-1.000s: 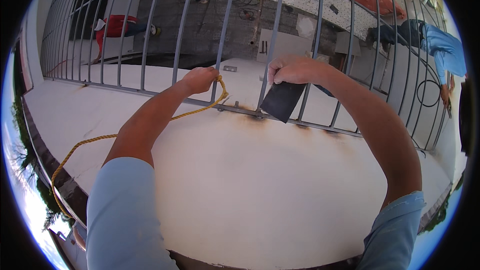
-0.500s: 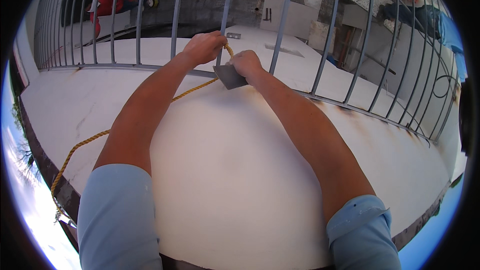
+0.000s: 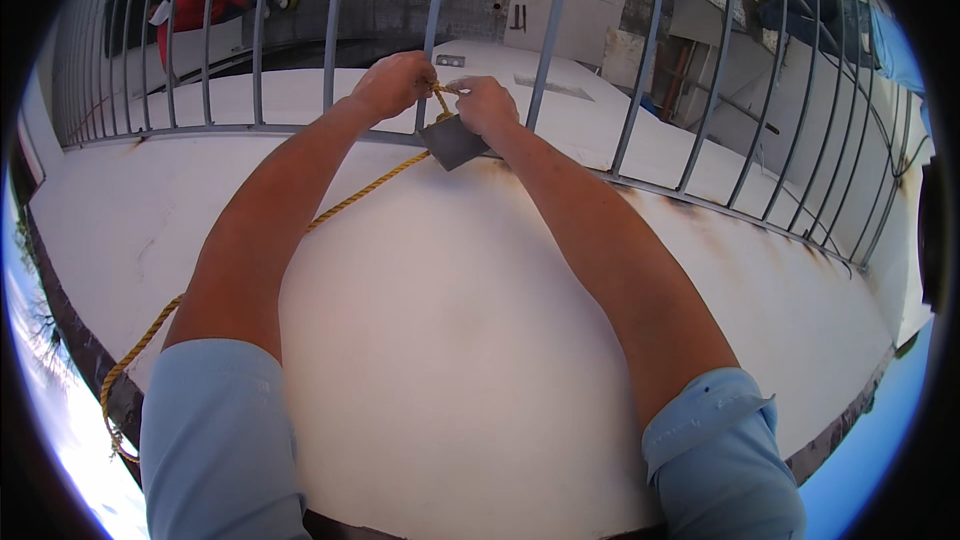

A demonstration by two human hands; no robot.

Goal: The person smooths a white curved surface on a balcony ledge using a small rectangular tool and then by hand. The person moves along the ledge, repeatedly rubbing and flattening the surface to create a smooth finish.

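Observation:
A twisted yellow rope [image 3: 368, 190] runs from the lower left, behind my left forearm, up to the foot of a grey metal railing [image 3: 338, 30]. It is looped or knotted around an upright beside a square grey plate [image 3: 455, 144]. My left hand [image 3: 397, 84] pinches the rope on the left of the upright. On the right, my right hand [image 3: 487, 106] is closed on a short end of the same rope, just above the plate. The rope stretches between the two hands. My fingertips partly cover the knot.
A white ledge [image 3: 450, 340] with rust stains lies below the railing. Beyond the bars, far below, are boards [image 3: 560, 25], pipes and a red-and-dark item [image 3: 195, 10]. A person in blue [image 3: 898, 50] shows at the right.
My hands have drawn slightly apart, and the rope's short end now shows between them. The view has shifted slightly, so the railing sits further left.

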